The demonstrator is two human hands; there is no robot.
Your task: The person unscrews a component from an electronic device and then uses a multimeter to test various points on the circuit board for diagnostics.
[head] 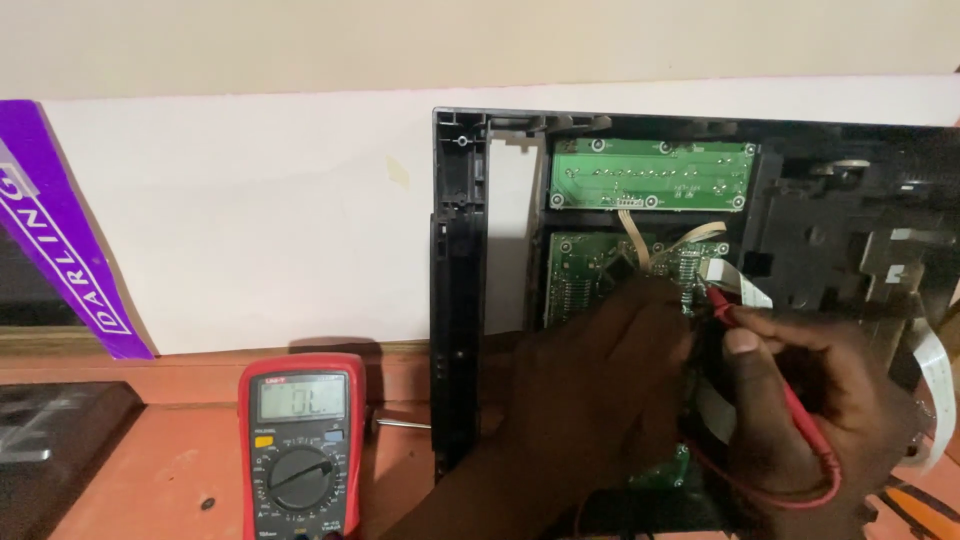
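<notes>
Hands meet over the lower board [575, 275]: right hand [800, 400] pinches a red probe [722, 305]; left hand [600, 385] is closed, its hold hidden. Multimeter [302, 445] stands left.

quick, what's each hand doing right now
Left hand: closed against the lower green circuit board; what it holds cannot be told.
Right hand: closed on the red multimeter probe, tip at the board.

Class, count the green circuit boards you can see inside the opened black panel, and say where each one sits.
2. One green circuit board lies across the top of the black panel. A second green board sits below it, partly covered by the left hand. More may be hidden behind the hands.
</notes>
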